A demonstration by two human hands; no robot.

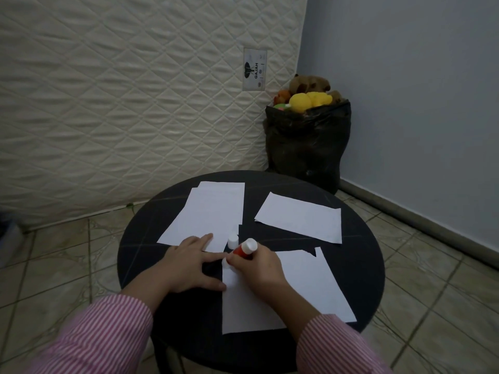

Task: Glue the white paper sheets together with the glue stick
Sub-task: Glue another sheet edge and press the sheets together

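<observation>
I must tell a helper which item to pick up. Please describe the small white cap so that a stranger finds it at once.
Look at the round black table before the mattress. Near its middle, the right hand holds a red glue stick. The cap stands just left of that stick, by the left sheet: small, white and upright, not flat like the papers.

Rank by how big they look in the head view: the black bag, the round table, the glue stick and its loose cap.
1. round table
2. black bag, though it stands farther back, so its true size is unsure
3. glue stick, partly hidden in the right hand
4. loose cap
</observation>
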